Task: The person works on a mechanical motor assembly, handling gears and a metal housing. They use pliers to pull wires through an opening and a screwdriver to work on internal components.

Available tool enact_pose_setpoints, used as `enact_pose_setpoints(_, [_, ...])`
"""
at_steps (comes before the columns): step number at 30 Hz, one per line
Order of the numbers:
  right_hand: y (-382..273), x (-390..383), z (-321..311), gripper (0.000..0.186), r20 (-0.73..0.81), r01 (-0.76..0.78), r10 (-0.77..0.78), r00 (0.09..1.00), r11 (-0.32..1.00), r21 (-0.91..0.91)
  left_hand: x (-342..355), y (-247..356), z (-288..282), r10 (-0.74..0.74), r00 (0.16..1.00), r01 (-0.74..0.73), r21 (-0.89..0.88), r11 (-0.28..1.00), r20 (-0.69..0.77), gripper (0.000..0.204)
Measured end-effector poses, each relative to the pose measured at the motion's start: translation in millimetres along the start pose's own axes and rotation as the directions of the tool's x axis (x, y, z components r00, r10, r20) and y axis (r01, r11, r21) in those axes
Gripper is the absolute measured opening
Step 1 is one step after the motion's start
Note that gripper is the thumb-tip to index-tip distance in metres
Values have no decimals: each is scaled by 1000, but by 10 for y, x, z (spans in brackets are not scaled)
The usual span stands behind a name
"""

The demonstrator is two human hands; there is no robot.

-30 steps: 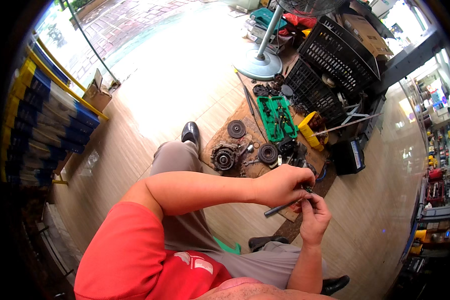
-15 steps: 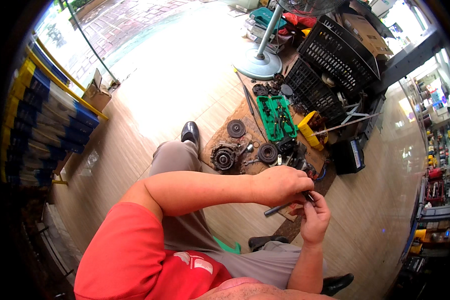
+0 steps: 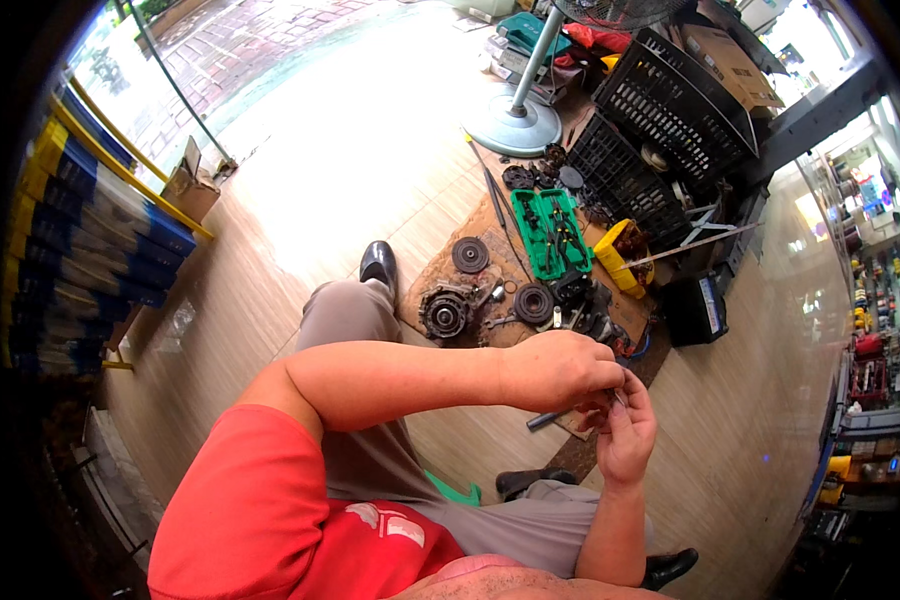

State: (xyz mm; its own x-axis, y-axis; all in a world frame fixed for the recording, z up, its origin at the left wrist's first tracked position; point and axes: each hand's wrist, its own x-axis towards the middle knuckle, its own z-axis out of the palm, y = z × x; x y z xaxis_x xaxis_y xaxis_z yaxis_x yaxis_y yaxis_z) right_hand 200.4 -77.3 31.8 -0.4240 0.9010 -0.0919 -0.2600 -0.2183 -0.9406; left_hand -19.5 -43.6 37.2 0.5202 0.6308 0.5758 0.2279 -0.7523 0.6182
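My left hand (image 3: pixel 562 370) reaches across from the left, its fingers curled and pinched together. My right hand (image 3: pixel 627 440) comes up from below, with thumb and forefinger pressed together. The fingertips of both hands meet around a small dark piece (image 3: pixel 619 397), mostly hidden by the fingers, so its kind does not show. Just beyond the hands, on a sheet of cardboard (image 3: pixel 440 265), lie a round motor part with a ringed centre (image 3: pixel 444 314), a pulley-like disc (image 3: pixel 533 304) and another dark disc (image 3: pixel 470 255). A dark tube (image 3: pixel 548 419) lies on the floor below my left hand.
An open green tool case (image 3: pixel 550 235) sits on the cardboard, with a yellow container (image 3: pixel 622 258) to its right. Black plastic crates (image 3: pixel 675 110), a black box (image 3: pixel 692 312) and a fan's base (image 3: pixel 513 120) stand farther off. Blue and yellow packages (image 3: pixel 100 220) line the left.
The fingers have shifted slightly around the small piece, and less of its dark surface shows now. Both hands stay in almost the same place.
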Motion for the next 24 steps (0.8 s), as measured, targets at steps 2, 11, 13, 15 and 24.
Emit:
enact_pose_setpoints(2, [5,-1,-36,42,13,-5,5,1000,1000,-15,2,-9,-5,14,1000,-14,14,1000,-14,27])
enact_pose_setpoints(11, [-3,6,139,46,-52,60,-60,997,998,11,-28,-19,39,48,999,-48,-34,998,-4,28])
enact_pose_setpoints(13, [-21,-4,59,47,60,33,-38,997,995,98,-29,-15,28,36,999,-36,-25,999,21,28])
enact_pose_setpoints(15, [-3,-11,2,48,78,40,-47,996,995,89,-33,-19,30,38,999,-37,-16,999,21,28])
enact_pose_setpoints(24, [-34,2,156,52,2,84,-84,996,994,72,-23,23,24,53,999,-53,-116,992,-4,27])
